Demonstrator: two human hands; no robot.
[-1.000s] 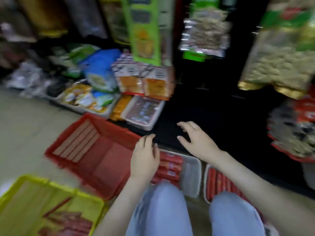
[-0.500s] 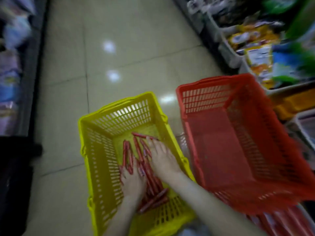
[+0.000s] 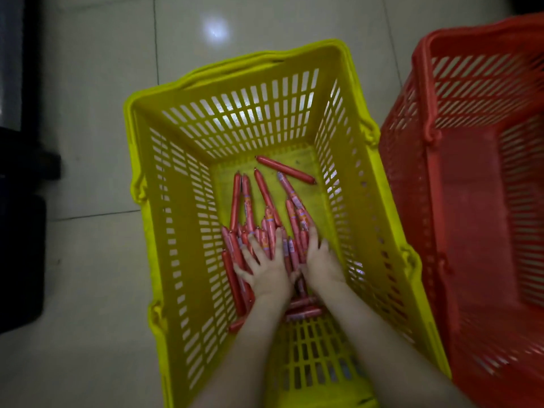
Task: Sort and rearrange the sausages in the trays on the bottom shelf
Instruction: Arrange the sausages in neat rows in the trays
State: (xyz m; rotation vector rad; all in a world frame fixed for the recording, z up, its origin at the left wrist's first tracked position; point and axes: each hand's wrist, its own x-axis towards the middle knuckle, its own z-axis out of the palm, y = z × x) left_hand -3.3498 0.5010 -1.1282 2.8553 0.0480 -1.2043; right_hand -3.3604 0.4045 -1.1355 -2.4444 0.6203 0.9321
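Many sausages (image 3: 265, 197), slim and red-wrapped, lie loose on the bottom of the yellow basket (image 3: 188, 231), bunched toward its near end. Most have their long axis running away from the person, roughly parallel to the basket's long sides. One stray sausage (image 3: 285, 169) lies crosswise beyond the pile, apart from both hands.

Left hand (image 3: 266, 269): palm down on the left half of the pile, fingers spread and nearly straight, enclosing nothing. Right hand (image 3: 322, 265): palm down on the right edge of the pile, fingers extended forward along the sausages and touching them; no sausage is visibly gripped. The two hands sit just beside each other.

Judgement: the step in hand is gathering a bundle for transfer. The sausages lie directly under and ahead of both hands, aligned with the fingers, so a bundle is best closed in from both sides, not from the ends. The stray is nearer the right hand.

Trays and shelf are not in view. A red basket (image 3: 471, 83) stands just beside the yellow one, on its right, on the tiled floor (image 3: 88, 260).
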